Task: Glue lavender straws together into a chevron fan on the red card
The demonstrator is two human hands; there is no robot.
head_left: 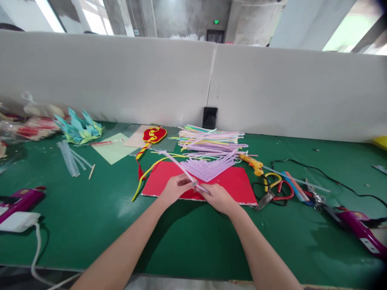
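Note:
Both hands work on a lilac pipe cleaner above the front part of a red board. My left hand pinches it near its middle, and its long end slants up to the far left. Closed on the near end is my right hand, fingertips almost touching the left ones. Just beyond the hands, bent lilac pipe cleaners form nested V shapes on the board, points toward me. Behind them lies a pile of loose pipe cleaners, mostly lilac with some yellow, green and white.
To the right lie an orange glue gun, red-and-yellow-handled pliers and scissors. A red-and-yellow ornament, pale green paper and clear glue sticks lie left. A phone leans on the partition.

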